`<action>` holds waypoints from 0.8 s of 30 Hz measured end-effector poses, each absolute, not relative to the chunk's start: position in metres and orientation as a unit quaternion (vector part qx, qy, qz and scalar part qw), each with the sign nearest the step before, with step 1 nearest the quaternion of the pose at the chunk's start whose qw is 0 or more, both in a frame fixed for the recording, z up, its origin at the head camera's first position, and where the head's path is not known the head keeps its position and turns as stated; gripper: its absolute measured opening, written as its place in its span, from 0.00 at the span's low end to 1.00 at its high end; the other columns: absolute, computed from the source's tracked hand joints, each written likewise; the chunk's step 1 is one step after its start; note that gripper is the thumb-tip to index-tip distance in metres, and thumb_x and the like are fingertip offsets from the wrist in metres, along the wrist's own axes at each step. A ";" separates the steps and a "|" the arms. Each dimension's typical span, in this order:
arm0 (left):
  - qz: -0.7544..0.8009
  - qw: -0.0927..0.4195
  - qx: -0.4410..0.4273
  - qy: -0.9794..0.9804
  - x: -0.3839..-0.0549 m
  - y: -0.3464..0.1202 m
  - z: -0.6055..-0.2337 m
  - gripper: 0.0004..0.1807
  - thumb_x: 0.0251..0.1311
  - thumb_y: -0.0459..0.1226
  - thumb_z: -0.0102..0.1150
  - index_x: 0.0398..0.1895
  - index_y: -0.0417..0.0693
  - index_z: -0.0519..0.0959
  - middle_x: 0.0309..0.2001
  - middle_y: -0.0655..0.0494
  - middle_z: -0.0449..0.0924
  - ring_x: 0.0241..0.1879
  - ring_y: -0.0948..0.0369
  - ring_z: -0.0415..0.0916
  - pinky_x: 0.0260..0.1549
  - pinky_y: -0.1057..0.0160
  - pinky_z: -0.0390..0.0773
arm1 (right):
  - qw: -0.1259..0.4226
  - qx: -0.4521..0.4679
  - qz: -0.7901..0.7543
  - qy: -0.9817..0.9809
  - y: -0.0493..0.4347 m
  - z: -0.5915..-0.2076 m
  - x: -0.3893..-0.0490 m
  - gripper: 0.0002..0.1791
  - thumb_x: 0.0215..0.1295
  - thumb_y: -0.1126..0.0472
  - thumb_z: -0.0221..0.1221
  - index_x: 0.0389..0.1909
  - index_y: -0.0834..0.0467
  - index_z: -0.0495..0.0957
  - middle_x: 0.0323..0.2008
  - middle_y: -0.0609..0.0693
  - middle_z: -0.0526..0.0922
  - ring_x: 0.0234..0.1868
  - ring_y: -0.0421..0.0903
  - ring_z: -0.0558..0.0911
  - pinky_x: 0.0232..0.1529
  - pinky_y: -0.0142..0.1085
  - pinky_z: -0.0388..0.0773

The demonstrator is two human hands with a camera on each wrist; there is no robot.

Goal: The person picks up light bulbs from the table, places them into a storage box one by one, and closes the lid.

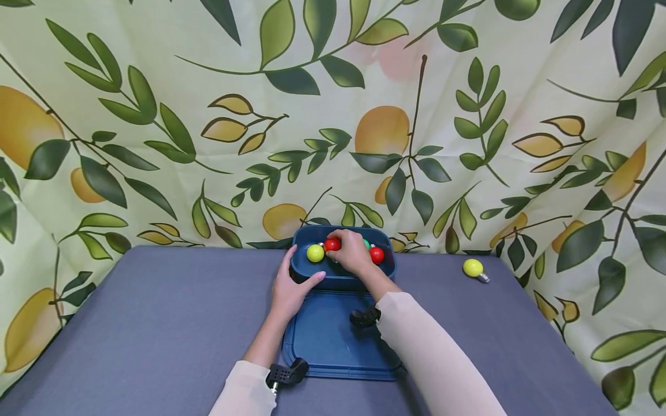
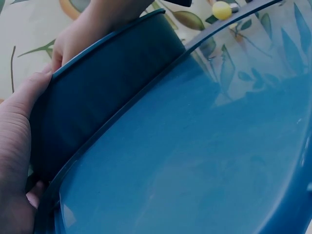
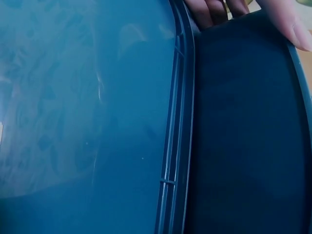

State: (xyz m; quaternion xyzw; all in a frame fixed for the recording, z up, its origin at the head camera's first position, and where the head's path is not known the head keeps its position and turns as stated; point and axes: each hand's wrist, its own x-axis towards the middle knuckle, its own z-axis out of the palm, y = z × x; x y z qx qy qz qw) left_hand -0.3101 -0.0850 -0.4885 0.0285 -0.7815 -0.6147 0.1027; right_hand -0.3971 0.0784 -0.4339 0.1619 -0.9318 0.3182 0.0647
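Observation:
A dark blue box stands at the back of the table. Several small light bulbs lie in it, among them a yellow bulb, a red bulb and a partly hidden green one. My left hand grips the box's front left corner, thumb at the rim and fingers along the side. My right hand reaches into the box and pinches another red bulb beside the yellow one. The right wrist view shows the box wall and left-hand fingers, not the right hand.
A blue lid lies flat on the grey table in front of the box, under my forearms. Off to the right rests a yellow bulb with a silver base. Behind the table hangs a leaf-and-fruit patterned curtain.

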 end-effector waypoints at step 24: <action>-0.617 0.108 0.024 -0.779 -0.309 -0.084 -0.489 0.48 0.57 0.46 0.73 0.79 0.63 0.57 0.80 0.50 0.55 0.77 0.46 0.57 0.74 0.35 0.57 | 0.029 0.143 0.295 -0.944 0.078 -0.442 -0.406 0.21 0.62 0.61 0.69 0.57 0.57 0.83 0.53 0.56 0.85 0.48 0.53 0.81 0.53 0.44 0.83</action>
